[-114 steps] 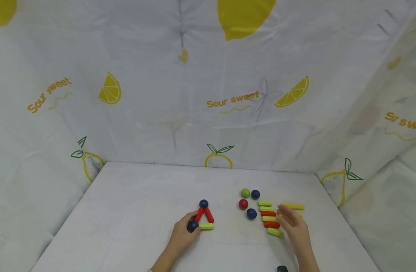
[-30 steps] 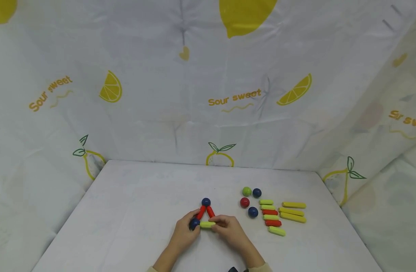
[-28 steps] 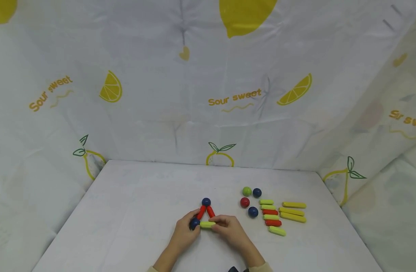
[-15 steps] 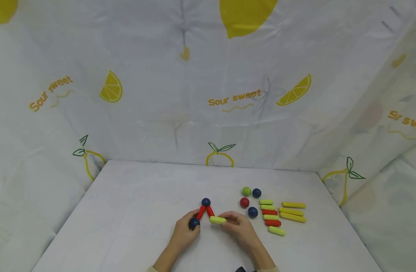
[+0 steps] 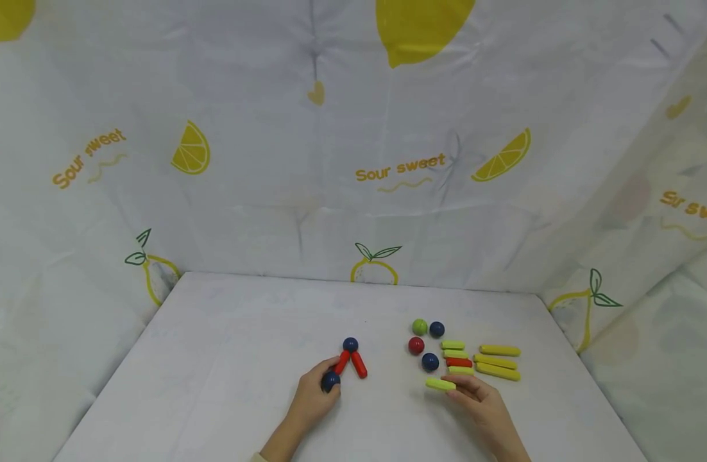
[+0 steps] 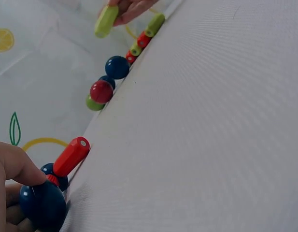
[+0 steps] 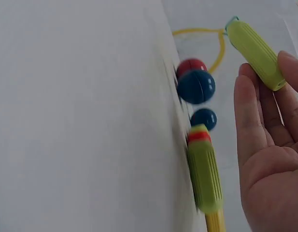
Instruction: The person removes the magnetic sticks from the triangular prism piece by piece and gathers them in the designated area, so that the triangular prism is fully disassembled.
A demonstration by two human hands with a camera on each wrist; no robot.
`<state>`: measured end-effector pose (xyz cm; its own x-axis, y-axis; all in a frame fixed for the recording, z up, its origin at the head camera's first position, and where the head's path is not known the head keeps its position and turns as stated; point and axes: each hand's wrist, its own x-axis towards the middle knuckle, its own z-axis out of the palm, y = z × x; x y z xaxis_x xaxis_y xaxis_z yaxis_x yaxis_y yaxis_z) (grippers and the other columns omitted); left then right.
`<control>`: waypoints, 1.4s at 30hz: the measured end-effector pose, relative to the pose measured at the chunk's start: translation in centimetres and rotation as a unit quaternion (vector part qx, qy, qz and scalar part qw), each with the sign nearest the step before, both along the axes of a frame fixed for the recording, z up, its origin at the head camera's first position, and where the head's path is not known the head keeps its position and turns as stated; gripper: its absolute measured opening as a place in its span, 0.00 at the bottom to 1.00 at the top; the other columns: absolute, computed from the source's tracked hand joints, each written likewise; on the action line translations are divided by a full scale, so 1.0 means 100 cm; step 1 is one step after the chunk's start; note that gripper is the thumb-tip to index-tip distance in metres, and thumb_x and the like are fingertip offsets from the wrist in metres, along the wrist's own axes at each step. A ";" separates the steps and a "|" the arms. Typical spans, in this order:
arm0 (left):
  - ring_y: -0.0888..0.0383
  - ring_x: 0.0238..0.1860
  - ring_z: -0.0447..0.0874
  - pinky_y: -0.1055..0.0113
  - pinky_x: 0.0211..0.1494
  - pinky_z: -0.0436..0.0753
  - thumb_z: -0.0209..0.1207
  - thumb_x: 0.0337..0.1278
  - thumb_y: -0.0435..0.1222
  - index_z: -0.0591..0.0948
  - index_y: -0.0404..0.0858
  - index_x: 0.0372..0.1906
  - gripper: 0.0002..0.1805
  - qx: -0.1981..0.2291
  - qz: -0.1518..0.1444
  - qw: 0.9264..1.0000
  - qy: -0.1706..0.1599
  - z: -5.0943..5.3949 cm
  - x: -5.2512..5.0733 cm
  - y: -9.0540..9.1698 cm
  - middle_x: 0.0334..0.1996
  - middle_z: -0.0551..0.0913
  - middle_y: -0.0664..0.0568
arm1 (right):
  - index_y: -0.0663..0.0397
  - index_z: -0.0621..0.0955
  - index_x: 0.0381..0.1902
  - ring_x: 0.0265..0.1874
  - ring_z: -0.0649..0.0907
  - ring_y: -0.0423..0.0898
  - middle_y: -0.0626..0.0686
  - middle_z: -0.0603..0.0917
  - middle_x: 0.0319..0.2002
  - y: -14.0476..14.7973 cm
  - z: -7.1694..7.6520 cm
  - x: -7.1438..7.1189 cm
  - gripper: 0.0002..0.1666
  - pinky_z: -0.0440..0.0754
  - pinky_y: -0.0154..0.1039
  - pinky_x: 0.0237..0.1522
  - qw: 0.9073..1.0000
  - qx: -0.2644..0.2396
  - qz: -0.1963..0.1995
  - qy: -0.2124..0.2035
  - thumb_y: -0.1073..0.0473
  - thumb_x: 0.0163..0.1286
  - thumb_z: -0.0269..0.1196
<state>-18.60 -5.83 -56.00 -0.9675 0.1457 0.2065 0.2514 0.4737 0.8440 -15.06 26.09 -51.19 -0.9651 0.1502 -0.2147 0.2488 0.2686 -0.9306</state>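
My left hand grips a dark blue ball, thumb and fingers around it. From that ball a red rod leads to a second blue ball farther back. Another red rod slants off that far ball, and its near end, with a small round silvery spot in the left wrist view, touches no ball. Over to the right, my right hand pinches a yellow-green rod by one end between thumb and fingers, raised above the table, as the right wrist view also shows.
Loose balls lie right of centre: a green one, a red one and two blue ones. Beside them is a row of short yellow-green and red rods, partly behind my right hand. Longer yellow rods lie farther right.
The yellow-green rod has come away from the held blue ball and moved right in my right hand, toward the row of rods. My left hand has stayed on the blue ball.
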 end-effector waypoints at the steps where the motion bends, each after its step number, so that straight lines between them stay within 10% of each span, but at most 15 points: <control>1: 0.47 0.60 0.76 0.50 0.63 0.75 0.58 0.46 0.30 0.76 0.36 0.58 0.28 -0.001 -0.001 1.000 0.001 0.000 0.000 0.000 0.56 0.80 0.46 | 0.61 0.78 0.55 0.45 0.82 0.43 0.57 0.81 0.54 0.008 -0.001 0.003 0.23 0.84 0.34 0.48 1.000 0.018 -0.003 -0.007 0.56 0.64 0.64; 11: 0.46 0.61 0.75 0.49 0.63 0.74 0.58 0.47 0.30 0.75 0.36 0.59 0.28 -0.010 0.001 1.000 -0.011 0.003 0.001 0.002 0.58 0.79 0.46 | 0.63 0.75 0.58 0.44 0.81 0.41 0.58 0.81 0.53 0.061 -0.018 0.020 0.40 0.83 0.42 0.46 0.992 0.082 -0.029 -0.088 0.39 0.59 0.65; 27: 0.44 0.61 0.74 0.47 0.63 0.74 0.59 0.47 0.30 0.75 0.37 0.59 0.28 -0.004 0.005 1.000 -0.023 0.004 0.003 0.001 0.57 0.79 0.45 | 0.64 0.78 0.52 0.42 0.82 0.49 0.60 0.83 0.46 0.064 -0.032 0.017 0.26 0.84 0.36 0.38 0.975 0.214 -0.056 -0.026 0.52 0.61 0.67; 42: 0.46 0.60 0.76 0.48 0.62 0.75 0.58 0.48 0.30 0.76 0.37 0.59 0.27 -0.004 0.002 1.000 -0.014 0.005 0.004 0.001 0.56 0.80 0.46 | 0.61 0.63 0.67 0.64 0.70 0.62 0.67 0.68 0.65 0.059 -0.020 0.018 0.38 0.77 0.46 0.58 0.982 0.168 -0.081 -0.021 0.46 0.68 0.58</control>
<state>-18.24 -5.76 -55.51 -0.9733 0.1439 0.1786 0.2266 0.4819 0.8464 -13.28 31.98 -53.18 -0.9139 0.3709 -0.1651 0.3498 0.5129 -0.7840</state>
